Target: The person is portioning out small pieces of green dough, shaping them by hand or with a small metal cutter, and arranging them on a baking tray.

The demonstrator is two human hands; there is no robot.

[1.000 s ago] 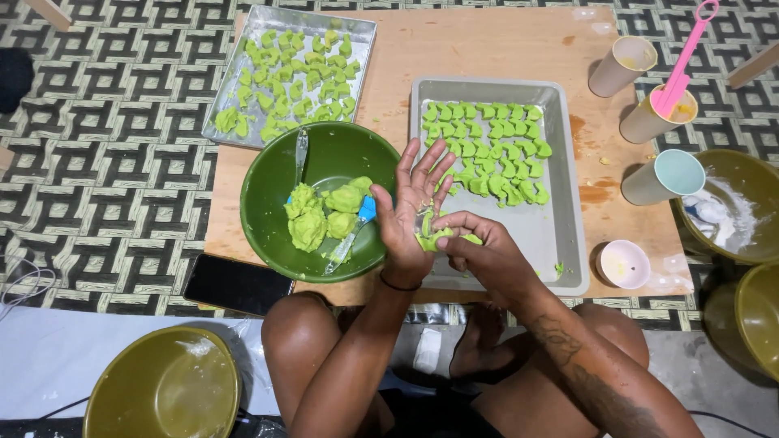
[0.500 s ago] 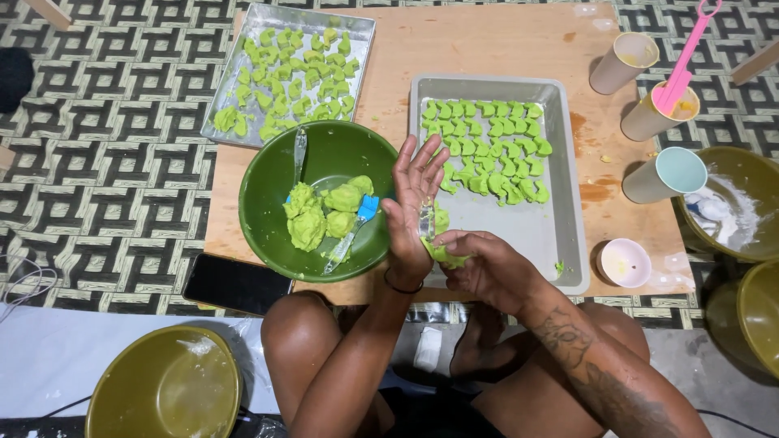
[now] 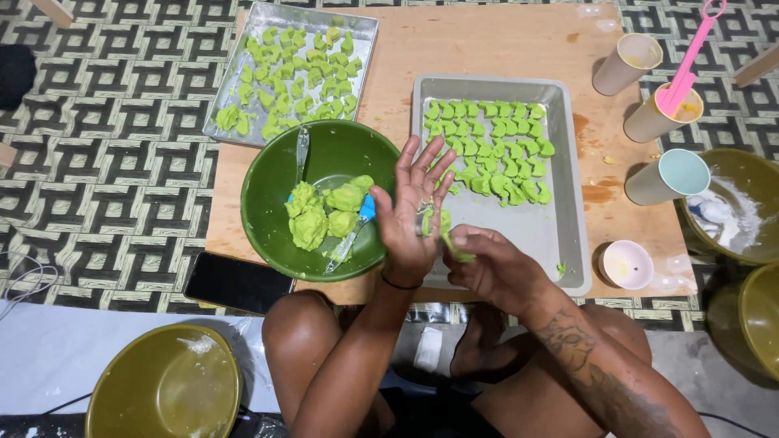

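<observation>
Front edge of board: both hands work between green bowl and grey tray
Room: bare tray floor nearest the hands
Left hand: upright, fingers spread wide
Right hand: curled, pinching green dough piece against left palm

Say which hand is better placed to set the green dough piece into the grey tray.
Right, probably. The right hand pinches the green dough piece at the grey tray's near edge. The left hand is spread flat with no grip, closer to the green bowl.
</observation>
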